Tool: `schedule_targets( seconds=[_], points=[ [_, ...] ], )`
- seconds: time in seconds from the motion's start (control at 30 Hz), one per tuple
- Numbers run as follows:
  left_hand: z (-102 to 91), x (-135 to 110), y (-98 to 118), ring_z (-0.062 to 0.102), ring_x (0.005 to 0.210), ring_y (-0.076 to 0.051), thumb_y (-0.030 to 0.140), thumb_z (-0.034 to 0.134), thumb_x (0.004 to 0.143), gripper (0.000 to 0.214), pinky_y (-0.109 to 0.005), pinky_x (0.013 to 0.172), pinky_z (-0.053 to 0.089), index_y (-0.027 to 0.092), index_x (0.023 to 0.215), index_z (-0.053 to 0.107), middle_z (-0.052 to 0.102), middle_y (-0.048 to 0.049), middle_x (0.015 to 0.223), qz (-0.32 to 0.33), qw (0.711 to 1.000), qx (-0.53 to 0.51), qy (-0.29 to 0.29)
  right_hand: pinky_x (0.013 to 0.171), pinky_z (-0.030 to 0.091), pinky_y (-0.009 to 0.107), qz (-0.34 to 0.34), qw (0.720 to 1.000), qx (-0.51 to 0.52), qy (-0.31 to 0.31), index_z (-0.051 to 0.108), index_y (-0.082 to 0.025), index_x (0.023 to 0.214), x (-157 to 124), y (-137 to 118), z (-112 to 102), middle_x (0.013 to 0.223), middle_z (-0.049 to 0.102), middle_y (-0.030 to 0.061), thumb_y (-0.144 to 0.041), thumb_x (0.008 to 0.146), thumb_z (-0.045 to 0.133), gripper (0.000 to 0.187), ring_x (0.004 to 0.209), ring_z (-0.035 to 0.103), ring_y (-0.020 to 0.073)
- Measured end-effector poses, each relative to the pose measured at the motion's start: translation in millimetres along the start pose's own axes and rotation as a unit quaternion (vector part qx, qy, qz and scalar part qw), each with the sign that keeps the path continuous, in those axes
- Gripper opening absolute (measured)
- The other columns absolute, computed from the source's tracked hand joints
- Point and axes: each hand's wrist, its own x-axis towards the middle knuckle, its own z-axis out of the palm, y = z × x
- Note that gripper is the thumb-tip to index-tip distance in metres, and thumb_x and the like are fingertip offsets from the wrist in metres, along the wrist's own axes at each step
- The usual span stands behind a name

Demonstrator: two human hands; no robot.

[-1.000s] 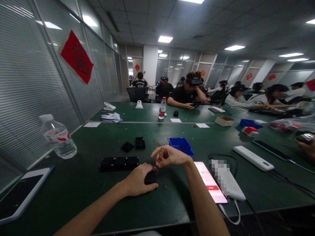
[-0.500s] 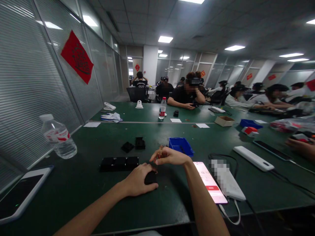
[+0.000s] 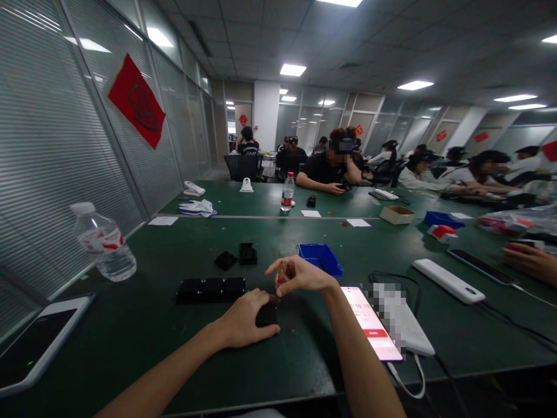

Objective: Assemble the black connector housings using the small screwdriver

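The left hand point(image 3: 243, 318) grips the box point(image 3: 267, 316) on the table point(image 3: 278, 371); the right hand point(image 3: 302, 275), closed on a roughly upright tool point(image 3: 282, 271), is nearest its far-right corner.

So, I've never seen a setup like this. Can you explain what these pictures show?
There is no machine here: these are a person's two bare hands. Every picture comes from one camera worn on that person's head, looking forward and down.

The left hand steadies a small black block on the green table. Above the block, the right hand's fingers hold a small amber-coloured piece, perhaps a tool handle; it is too small to be sure.

Beyond the left hand is a row of three black pieces. A blue tray is past the right hand, a lit phone lies beside the right forearm, and a water bottle stands at the far left.
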Motion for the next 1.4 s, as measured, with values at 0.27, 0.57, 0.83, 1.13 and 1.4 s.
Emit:
schedule_targets(
  seconds=[0.27, 0.57, 0.83, 1.13, 1.4],
  points=[
    [0.5, -0.9, -2.9, 0.062, 0.118, -0.029, 0.038, 0.076, 0.084, 0.048, -0.045, 0.107, 0.048, 0.020, 0.127, 0.063, 0.068, -0.0099, 0.128, -0.001, 1.000, -0.006, 0.005, 0.060, 0.048, 0.022, -0.003, 1.000, -0.015, -0.027, 0.072, -0.012, 0.089, -0.6, -5.1, 0.2, 0.088, 0.076, 0.0055, -0.028, 0.068, 0.090, 0.032, 0.067, 0.064, 0.0111],
    [1.0, 0.7, -1.7, 0.063, 0.114, -0.029, 0.037, 0.077, 0.083, 0.039, -0.045, 0.104, 0.049, 0.020, 0.116, 0.068, 0.070, -0.0098, 0.122, -0.002, 1.000, 0.011, -0.002, 0.066, 0.049, 0.024, 0.013, 0.997, -0.047, -0.053, 0.074, -0.011, 0.102, -3.0, -6.5, 0.4, 0.087, 0.075, 0.0058, -0.033, 0.078, 0.083, 0.034, 0.075, 0.066, 0.0133],
    [1.6, 0.9, 0.0, 0.062, 0.117, -0.031, 0.037, 0.077, 0.082, 0.039, -0.046, 0.105, 0.048, 0.021, 0.116, 0.068, 0.069, -0.0099, 0.125, -0.004, 1.000, 0.005, 0.001, 0.067, 0.047, 0.024, 0.019, 0.998, -0.049, -0.042, 0.075, -0.012, 0.093, -1.8, -5.3, 0.4, 0.086, 0.071, 0.0035, -0.039, 0.077, 0.085, 0.034, 0.074, 0.061, 0.0124],
    [-0.4, 0.7, 1.8, 0.062, 0.115, -0.031, 0.037, 0.077, 0.083, 0.049, -0.046, 0.105, 0.048, 0.018, 0.126, 0.065, 0.070, -0.0101, 0.123, 0.000, 1.000, 0.000, 0.001, 0.062, 0.048, 0.023, 0.005, 1.000, 0.000, -0.013, 0.066, -0.013, 0.076, -3.1, -1.6, -1.1, 0.099, 0.071, 0.0057, -0.030, 0.067, 0.092, 0.033, 0.073, 0.063, 0.0109],
    [3.9, 1.1, -2.7, 0.063, 0.113, -0.030, 0.036, 0.078, 0.082, 0.038, -0.045, 0.103, 0.048, 0.020, 0.115, 0.067, 0.070, -0.0085, 0.119, 0.004, 1.000, 0.002, 0.006, 0.070, 0.050, 0.025, -0.019, 0.998, -0.015, -0.050, 0.072, -0.013, 0.100, -4.4, -2.3, -1.6, 0.094, 0.072, 0.0059, -0.032, 0.079, 0.083, 0.030, 0.081, 0.066, 0.0138]
  ],
)
